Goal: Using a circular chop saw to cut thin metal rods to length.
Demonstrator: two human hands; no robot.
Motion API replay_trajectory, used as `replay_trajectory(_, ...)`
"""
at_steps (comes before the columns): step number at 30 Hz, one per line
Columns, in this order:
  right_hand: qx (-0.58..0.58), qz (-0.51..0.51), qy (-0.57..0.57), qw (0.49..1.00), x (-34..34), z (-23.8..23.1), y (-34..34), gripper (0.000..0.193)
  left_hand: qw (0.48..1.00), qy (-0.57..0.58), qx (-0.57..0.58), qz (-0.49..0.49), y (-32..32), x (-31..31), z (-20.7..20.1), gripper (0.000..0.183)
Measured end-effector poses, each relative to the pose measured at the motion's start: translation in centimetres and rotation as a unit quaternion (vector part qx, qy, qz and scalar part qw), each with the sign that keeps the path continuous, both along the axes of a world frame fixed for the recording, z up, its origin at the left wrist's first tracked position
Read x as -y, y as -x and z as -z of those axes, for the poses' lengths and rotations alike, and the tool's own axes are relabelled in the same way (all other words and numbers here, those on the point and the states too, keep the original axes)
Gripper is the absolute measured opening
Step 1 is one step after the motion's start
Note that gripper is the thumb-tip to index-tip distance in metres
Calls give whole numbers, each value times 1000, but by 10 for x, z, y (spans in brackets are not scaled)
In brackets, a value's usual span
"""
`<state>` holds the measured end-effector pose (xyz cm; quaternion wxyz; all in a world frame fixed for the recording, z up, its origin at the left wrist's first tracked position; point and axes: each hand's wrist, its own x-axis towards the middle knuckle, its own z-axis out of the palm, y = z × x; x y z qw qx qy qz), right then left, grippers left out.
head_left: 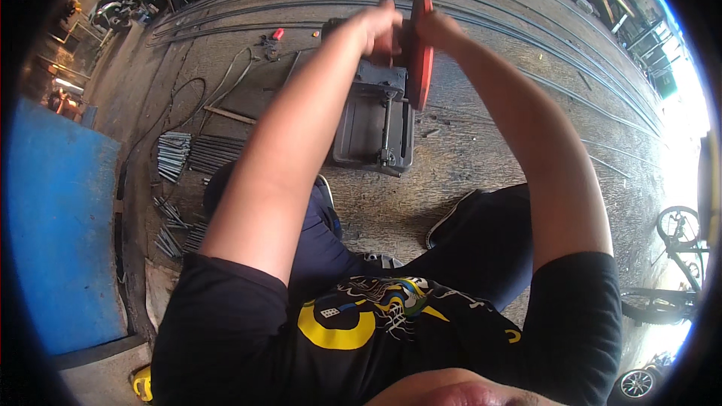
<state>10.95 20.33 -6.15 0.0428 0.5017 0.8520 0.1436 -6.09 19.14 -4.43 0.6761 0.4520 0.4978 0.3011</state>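
Observation:
In front of me on the floor stands a cut-off saw with a dark grey base (347, 135) and a vise screw (387, 124) along it. A red disc (423, 79) stands on edge at its right side. My left hand (378, 28) is over the saw's upper body, left of the disc, fingers spread and slightly blurred. My right hand (438, 30) is closed against the disc's right face near the middle. What its fingers hold is hidden. The saw's upper body is partly covered by my left hand and forearm.
Short cut metal rods (173, 156) lie in several bundles to the left. Long thin rods (316, 1) stretch across the floor behind the saw. A cable (199, 98), a small red object (278, 33), a blue panel (64, 233) and a bicycle (681, 240) surround the area.

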Motion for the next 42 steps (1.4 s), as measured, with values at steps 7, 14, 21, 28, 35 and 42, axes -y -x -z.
replay_trajectory(7,-263,439,226,829,-76,-68,40,43,980,97,-149,90,-10,-96,-54,56)
replay_trajectory(14,-468,277,124,830,-106,-22,3,47,983,-2,-120,138,-8,-131,-29,56)
replay_trajectory(21,-518,310,54,795,-52,-21,22,45,992,-102,-79,3,-6,-59,-31,37)
replay_trajectory(28,-614,269,-23,741,44,36,35,50,980,-173,-53,-85,1,67,11,101)
replay_trajectory(35,-689,165,-35,705,110,102,46,42,968,-191,-131,-96,10,137,80,91)
replay_trajectory(42,-684,165,-43,710,118,122,46,44,945,-267,-153,-114,12,141,117,87)
